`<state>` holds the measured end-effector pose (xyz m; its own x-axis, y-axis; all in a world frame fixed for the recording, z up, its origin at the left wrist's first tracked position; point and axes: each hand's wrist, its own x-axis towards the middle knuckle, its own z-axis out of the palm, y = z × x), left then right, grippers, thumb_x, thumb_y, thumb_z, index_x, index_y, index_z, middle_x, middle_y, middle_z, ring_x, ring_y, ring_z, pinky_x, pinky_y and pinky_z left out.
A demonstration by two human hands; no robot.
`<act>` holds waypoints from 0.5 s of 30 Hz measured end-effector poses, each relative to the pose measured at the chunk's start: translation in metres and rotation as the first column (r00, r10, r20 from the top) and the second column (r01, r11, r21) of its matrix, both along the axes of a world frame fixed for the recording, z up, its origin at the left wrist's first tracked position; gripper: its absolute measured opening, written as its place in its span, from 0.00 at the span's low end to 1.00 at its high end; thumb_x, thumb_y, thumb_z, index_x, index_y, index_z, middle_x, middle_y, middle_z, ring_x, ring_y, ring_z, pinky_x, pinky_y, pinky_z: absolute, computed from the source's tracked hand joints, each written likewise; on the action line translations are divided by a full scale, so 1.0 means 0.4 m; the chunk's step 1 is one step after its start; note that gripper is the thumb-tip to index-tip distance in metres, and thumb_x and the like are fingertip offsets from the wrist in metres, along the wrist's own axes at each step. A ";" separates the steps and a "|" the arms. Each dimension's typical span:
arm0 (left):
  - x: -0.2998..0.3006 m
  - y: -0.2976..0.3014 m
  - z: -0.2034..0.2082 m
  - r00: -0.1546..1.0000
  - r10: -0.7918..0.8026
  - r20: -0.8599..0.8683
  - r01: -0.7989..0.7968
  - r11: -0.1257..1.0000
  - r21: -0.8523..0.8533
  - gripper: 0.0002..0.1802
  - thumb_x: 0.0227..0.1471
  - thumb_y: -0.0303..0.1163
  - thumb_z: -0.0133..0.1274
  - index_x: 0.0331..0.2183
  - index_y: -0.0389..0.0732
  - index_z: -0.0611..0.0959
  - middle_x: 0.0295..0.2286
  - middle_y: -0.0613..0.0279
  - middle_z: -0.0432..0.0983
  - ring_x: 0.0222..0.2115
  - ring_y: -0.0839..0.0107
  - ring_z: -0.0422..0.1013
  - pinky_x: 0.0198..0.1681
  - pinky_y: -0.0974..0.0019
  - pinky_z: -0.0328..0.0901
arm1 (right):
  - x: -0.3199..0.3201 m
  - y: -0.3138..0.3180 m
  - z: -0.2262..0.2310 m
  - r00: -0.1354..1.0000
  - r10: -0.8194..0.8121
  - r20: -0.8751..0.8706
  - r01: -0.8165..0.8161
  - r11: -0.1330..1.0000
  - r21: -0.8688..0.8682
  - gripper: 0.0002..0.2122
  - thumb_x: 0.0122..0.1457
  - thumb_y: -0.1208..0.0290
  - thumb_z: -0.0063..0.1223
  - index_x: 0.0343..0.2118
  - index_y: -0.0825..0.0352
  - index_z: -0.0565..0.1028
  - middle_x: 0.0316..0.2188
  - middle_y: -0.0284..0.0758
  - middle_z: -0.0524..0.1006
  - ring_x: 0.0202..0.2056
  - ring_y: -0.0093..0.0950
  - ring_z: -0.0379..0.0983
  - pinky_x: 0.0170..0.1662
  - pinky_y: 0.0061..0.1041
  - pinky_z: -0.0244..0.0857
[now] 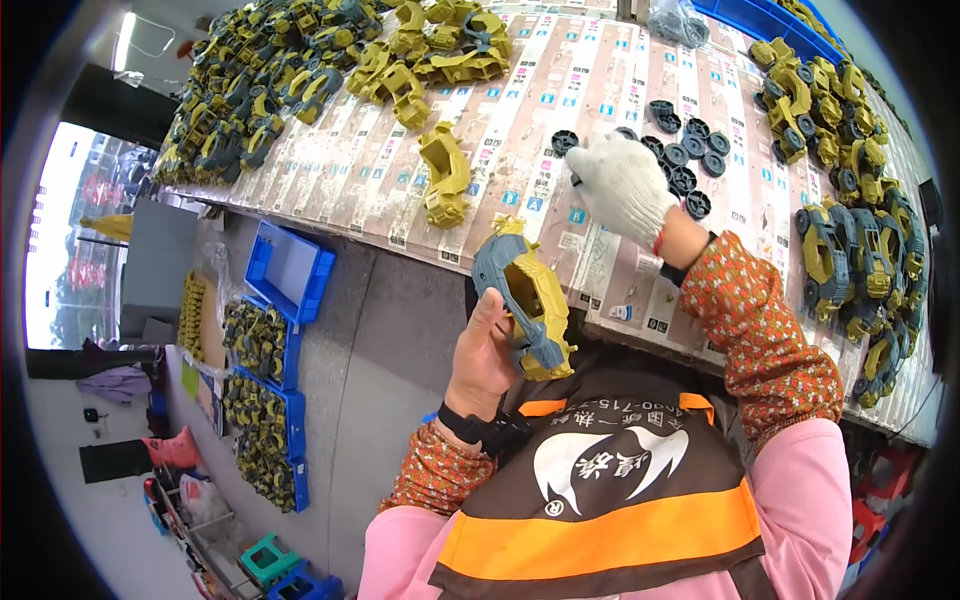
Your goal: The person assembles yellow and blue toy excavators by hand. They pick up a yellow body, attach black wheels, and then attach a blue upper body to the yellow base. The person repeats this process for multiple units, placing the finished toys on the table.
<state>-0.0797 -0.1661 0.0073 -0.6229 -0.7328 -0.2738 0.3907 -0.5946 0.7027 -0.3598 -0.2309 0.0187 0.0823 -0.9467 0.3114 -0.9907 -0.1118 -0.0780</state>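
In the head view, my bare left hand [485, 350] is closed around a grey-and-yellow toy car [516, 300], thumb and fingers gripping its grey side near the lower end. I have it in the air, just off the near edge of the table [515, 150], in front of my apron [600, 535].

It looks like moulded plastic, so I judge it light and stiff, a little slick on the smooth grey panels. The thin yellow bits jutting from both ends seem easiest to snap; the grey side looks like the sturdier place to hold.

Its long axis runs away from me, tilted so the far end leans left and the near end right. The hollow cabin faces right. I can't tell which end is the front.

My gloved right hand [622, 185] is over the table, fingertips just beside a black wheel [565, 143]. Something dark shows by the fingers, but I can't tell whether they grip it. More loose wheels [676, 155] lie to the right, and a yellow shell [447, 180] lies to the left.
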 end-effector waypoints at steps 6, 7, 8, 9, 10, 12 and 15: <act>0.004 0.034 0.021 0.996 -0.083 -0.036 0.084 0.996 0.012 0.45 0.64 0.64 0.54 0.65 0.35 0.70 0.54 0.46 0.78 0.53 0.54 0.78 0.54 0.50 0.76 | 0.056 0.203 0.096 0.725 0.091 0.683 -0.182 0.981 0.062 0.12 0.62 0.72 0.58 0.47 0.70 0.80 0.36 0.47 0.84 0.41 0.45 0.83 0.45 0.41 0.76; -0.001 0.041 0.020 0.997 -0.079 -0.021 0.079 0.997 -0.003 0.45 0.64 0.64 0.54 0.65 0.35 0.70 0.54 0.47 0.78 0.53 0.54 0.78 0.55 0.50 0.75 | 0.066 0.235 0.105 0.633 0.047 0.773 -0.182 0.979 0.089 0.13 0.63 0.72 0.57 0.48 0.70 0.80 0.36 0.47 0.85 0.41 0.44 0.84 0.46 0.40 0.76; -0.005 0.053 0.019 0.997 -0.073 -0.006 0.073 0.997 -0.019 0.46 0.64 0.63 0.55 0.65 0.35 0.70 0.54 0.47 0.78 0.53 0.55 0.78 0.55 0.51 0.75 | 0.078 0.260 0.103 0.570 -0.015 0.822 -0.152 0.981 0.123 0.13 0.64 0.73 0.57 0.50 0.70 0.80 0.37 0.48 0.85 0.42 0.44 0.84 0.47 0.38 0.76; -0.015 0.058 0.018 0.997 -0.077 0.007 0.077 0.996 -0.036 0.46 0.63 0.63 0.55 0.65 0.35 0.70 0.54 0.47 0.78 0.53 0.55 0.78 0.55 0.51 0.75 | 0.084 0.283 0.100 0.501 -0.079 0.862 -0.116 0.981 0.157 0.14 0.64 0.73 0.57 0.51 0.70 0.79 0.39 0.48 0.85 0.42 0.43 0.84 0.47 0.37 0.76; -0.024 0.063 0.023 0.995 -0.097 0.013 0.098 0.995 -0.023 0.46 0.63 0.61 0.57 0.66 0.36 0.67 0.54 0.50 0.77 0.53 0.58 0.77 0.54 0.53 0.75 | 0.087 0.302 0.096 0.426 -0.139 0.894 -0.084 0.978 0.192 0.14 0.65 0.74 0.56 0.52 0.70 0.79 0.40 0.49 0.85 0.43 0.42 0.85 0.48 0.35 0.75; -0.040 0.072 0.036 0.991 -0.134 0.031 0.134 0.991 0.001 0.47 0.62 0.56 0.62 0.68 0.39 0.62 0.54 0.55 0.74 0.52 0.63 0.76 0.52 0.56 0.75 | 0.093 0.326 0.066 0.322 -0.153 0.934 -0.053 0.982 0.179 0.15 0.65 0.74 0.56 0.53 0.70 0.78 0.40 0.48 0.84 0.42 0.40 0.84 0.47 0.35 0.76; -0.064 0.075 0.041 0.980 -0.194 0.034 0.195 0.980 -0.035 0.49 0.61 0.52 0.65 0.70 0.42 0.57 0.56 0.56 0.71 0.54 0.64 0.75 0.54 0.57 0.75 | 0.105 0.347 0.044 0.286 -0.144 0.947 -0.002 0.989 0.151 0.17 0.65 0.75 0.56 0.56 0.70 0.76 0.40 0.45 0.83 0.40 0.38 0.83 0.45 0.34 0.76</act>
